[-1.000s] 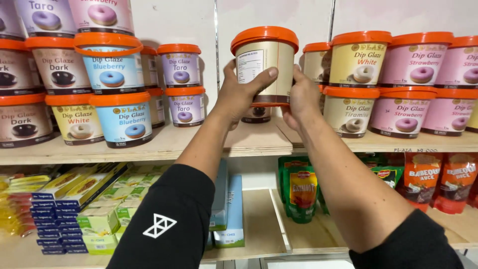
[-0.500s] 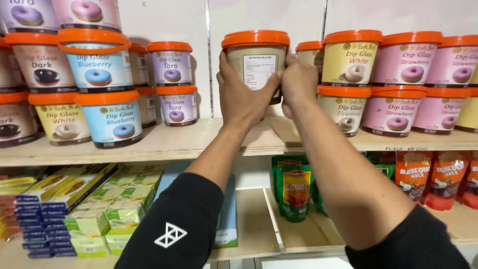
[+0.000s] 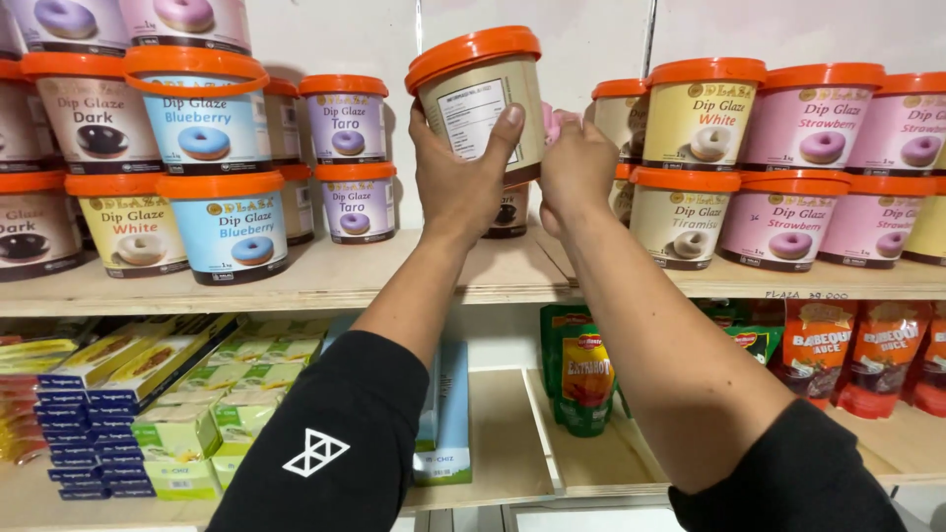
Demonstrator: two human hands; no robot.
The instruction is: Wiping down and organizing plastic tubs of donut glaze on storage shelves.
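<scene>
Both hands, left hand (image 3: 461, 172) and right hand (image 3: 576, 167), clasp a tilted orange-lidded tub (image 3: 483, 99) at 12 o'clock, above the shelf (image 3: 325, 276). Its label faces the person, apparently for reading. Stacked tubs (image 3: 222, 148) flank it at 9 and 3 o'clock.

Bright, even light is falling from above and in front, keeping colours clean and the view sharp throughout. Soft shadows are lying under the upper shelf (image 3: 296, 286) and behind the raised tub (image 3: 483, 99), darkening the gap at the wall. A faint sheen is showing on the orange lids (image 3: 705, 71). Straight shelf lines are bowing slightly toward the edges, and the sleeves (image 3: 335, 443) nearest the lens are looking stretched.
</scene>
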